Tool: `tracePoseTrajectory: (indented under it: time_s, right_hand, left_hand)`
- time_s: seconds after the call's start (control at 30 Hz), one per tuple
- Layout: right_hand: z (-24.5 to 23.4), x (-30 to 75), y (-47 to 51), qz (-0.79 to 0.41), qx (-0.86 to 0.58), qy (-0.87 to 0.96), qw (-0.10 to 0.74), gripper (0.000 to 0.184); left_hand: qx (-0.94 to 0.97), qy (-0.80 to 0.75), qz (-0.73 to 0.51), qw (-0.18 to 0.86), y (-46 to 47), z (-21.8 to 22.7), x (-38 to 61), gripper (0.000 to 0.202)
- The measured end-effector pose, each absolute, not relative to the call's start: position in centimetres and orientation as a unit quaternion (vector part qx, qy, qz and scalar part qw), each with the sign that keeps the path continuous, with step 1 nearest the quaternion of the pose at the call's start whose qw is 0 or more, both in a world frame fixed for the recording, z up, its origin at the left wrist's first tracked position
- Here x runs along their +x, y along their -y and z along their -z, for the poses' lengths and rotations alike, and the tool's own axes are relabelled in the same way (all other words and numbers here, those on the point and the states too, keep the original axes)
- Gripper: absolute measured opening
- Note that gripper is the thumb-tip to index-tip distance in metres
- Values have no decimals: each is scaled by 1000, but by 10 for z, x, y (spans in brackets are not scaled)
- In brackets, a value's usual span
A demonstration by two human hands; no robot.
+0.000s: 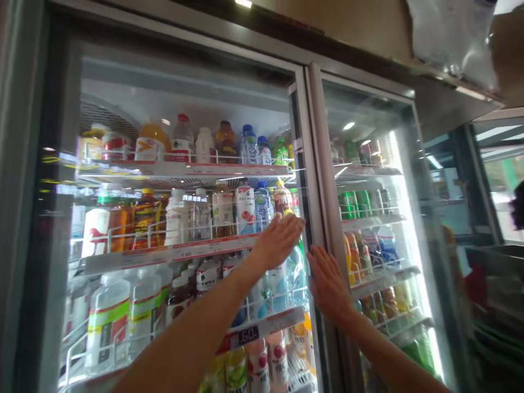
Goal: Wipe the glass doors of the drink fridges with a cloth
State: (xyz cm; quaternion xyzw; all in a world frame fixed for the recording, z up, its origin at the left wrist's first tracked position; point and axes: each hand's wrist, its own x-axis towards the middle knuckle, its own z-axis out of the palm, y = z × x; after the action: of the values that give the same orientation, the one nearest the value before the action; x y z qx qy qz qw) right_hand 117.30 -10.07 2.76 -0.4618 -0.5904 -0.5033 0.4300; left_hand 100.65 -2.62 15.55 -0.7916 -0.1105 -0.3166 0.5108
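Observation:
A tall two-door glass drinks fridge fills most of the view. My left hand (pixel 280 240) is stretched out at the right side of the left glass door (pixel 188 71), its fingertips near the metal edge. Straight fingers show on it, and nothing is held. Against the upright metal frame (pixel 321 164) between the doors is my right hand (pixel 331 284), fingers extended upward and also without an object. Whether either palm presses firmly cannot be made out. Behind the left hand, bottles stand on wire-railed shelves, among them a white and red bottle (pixel 245 207).
Large clear bottles with green labels (pixel 107 322) stand on the lower left shelf. Green cans (pixel 356 204) line a shelf behind the right door. A plastic-wrapped bundle (pixel 452 38) sits above the fridge, and grey crates (pixel 497 273) are at the far right.

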Motion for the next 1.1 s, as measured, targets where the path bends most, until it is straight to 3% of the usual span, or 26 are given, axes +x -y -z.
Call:
tracePoseTrajectory:
  time_s: [0.1, 0.2, 0.37, 0.5, 0.6, 0.77, 0.97, 1.1]
  right_hand:
    - [-40, 1178, 90, 492, -444, 589, 462, 64]
    - [-53, 1175, 79, 484, -408, 609, 479, 64]
    - [-74, 1160, 59, 460, -357, 587, 562, 63]
    - [-91, 1149, 52, 455, -351, 585, 572, 62]
    - [-108, 1134, 53, 462, -338, 584, 576, 62]
    - [-137, 1102, 53, 479, -292, 598, 572, 63]
    - [-152, 1088, 50, 501, -308, 565, 578, 61]
    - [-156, 1072, 47, 513, -298, 574, 564, 62]
  left_hand:
    - [-725, 249, 419, 486, 24, -198, 996, 46]
    - [-662, 331, 477, 474, 30, -207, 996, 48]
    - [-712, 261, 363, 541, 34, -212, 971, 50]
    - [-590, 394, 492, 504, 32, -238, 875, 51]
    - [-507, 454, 581, 447, 29, -228, 848, 52]
    - [-643, 349, 431, 528, 26, -203, 858, 50]
    - [-472, 490, 570, 461, 27, -237, 781, 52]
    - [-590, 399, 484, 508, 26, -246, 790, 48]
